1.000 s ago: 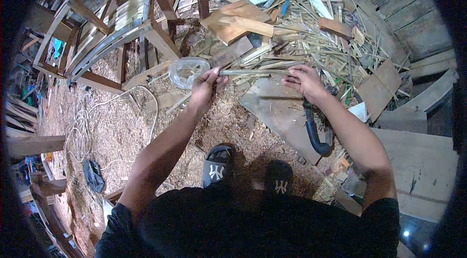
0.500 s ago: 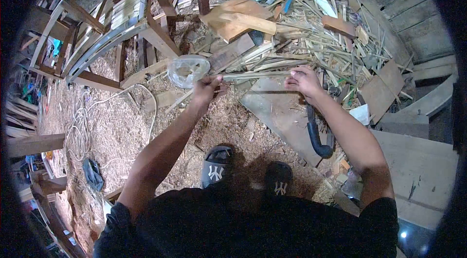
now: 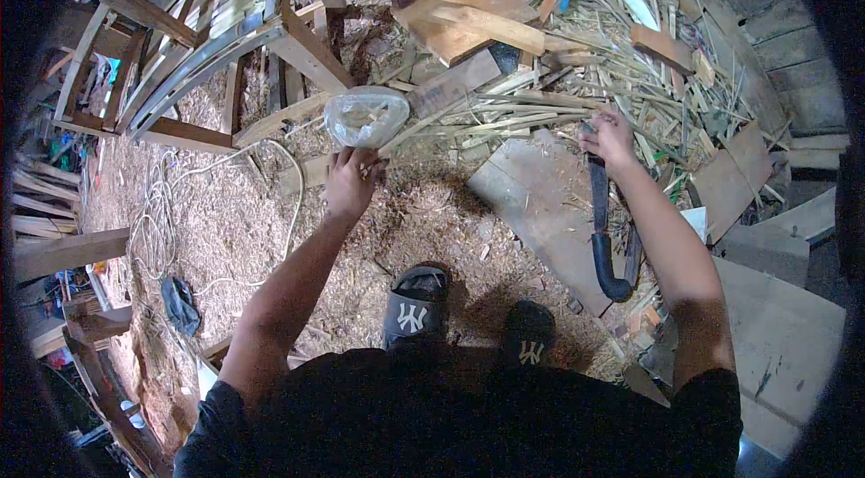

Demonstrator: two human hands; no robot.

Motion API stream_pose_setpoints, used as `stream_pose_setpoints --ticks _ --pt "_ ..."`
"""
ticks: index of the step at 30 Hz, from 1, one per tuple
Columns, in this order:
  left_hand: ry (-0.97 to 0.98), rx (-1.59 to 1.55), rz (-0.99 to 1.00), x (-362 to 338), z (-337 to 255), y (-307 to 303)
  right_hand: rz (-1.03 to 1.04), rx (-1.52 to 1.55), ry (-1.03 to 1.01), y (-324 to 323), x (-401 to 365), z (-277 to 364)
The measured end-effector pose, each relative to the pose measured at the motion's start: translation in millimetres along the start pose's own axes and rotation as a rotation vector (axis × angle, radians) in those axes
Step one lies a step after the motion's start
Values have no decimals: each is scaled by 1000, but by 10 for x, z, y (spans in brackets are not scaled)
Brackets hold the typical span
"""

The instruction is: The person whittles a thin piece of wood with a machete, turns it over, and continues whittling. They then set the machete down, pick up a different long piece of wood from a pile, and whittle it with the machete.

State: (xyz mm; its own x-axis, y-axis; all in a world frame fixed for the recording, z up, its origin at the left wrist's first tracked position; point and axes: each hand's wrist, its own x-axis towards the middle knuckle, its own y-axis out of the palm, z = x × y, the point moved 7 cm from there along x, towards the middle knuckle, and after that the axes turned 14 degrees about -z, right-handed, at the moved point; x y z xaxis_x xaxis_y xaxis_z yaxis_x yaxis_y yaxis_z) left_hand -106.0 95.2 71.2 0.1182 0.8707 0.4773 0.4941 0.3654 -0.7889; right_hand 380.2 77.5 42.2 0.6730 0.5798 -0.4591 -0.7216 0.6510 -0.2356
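Observation:
My left hand (image 3: 351,179) is closed, its curled fingers right at the lower edge of a clear plastic bag (image 3: 347,128) with pale pieces in it. What these fingers hold is hidden. Farther right, my right hand (image 3: 611,137) is also closed, its fingertips pinched over the ends of thin wooden strips (image 3: 532,106) and the upper end of a long, dark-bladed tool (image 3: 600,194). That tool lies on a flat grey board (image 3: 541,208), and its black, hooked handle (image 3: 613,278) points towards my body.
Wood offcuts (image 3: 491,26) and slats heap up ahead. A wooden frame (image 3: 194,50) with a slatted top stands at the upper left. A pale coiled cord (image 3: 153,226) and a dark crumpled cloth or bag (image 3: 180,305) lie left on the shavings. My sandals (image 3: 416,309) are below.
My hands have moved apart: the left drew back below the plastic bag, the right shifted right. A thin strip that appeared to span between them no longer does. The view has shifted slightly.

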Motion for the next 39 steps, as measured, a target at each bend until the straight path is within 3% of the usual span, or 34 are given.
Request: stream_pose_setpoints --ticks 5,7,10,14,17,20,22,25,26,29,33,35,37,39 --pt "18 77 48 -50 43 28 88 -57 26 -13 -103 -41" --pt "-53 -69 205 -80 238 201 109 -66 18 -15 -139 -28" --pt "-56 -186 240 -79 343 270 67 -54 15 -67 -161 -21" --pt "-63 -304 181 -79 197 134 108 -51 27 -143 -134 -15" --pt "67 -231 125 -87 106 49 119 -73 11 -204 -265 58" --pt "-41 -250 165 78 -136 -205 102 -102 0 -318 -397 125" --pt "-145 -90 305 170 -87 -224 102 -109 8 -388 -392 96" --pt "-112 -94 231 252 118 -300 95 -155 12 -505 -360 41" --pt "-180 -132 254 238 226 -273 105 -163 18 -541 -382 22" --pt "-172 -123 260 327 3 -549 137 -210 54 -629 -448 -53" --pt "-171 -360 195 183 291 -215 221 -368 50 -755 -605 -229" --pt "-246 -371 306 187 23 -257 254 -384 36 -812 -604 -380" --pt "-327 -251 579 157 -389 -297 219 -529 -77 -920 -603 -485" --pt "-225 -253 661 82 -492 -62 161 -557 -110 -1033 -655 -576"
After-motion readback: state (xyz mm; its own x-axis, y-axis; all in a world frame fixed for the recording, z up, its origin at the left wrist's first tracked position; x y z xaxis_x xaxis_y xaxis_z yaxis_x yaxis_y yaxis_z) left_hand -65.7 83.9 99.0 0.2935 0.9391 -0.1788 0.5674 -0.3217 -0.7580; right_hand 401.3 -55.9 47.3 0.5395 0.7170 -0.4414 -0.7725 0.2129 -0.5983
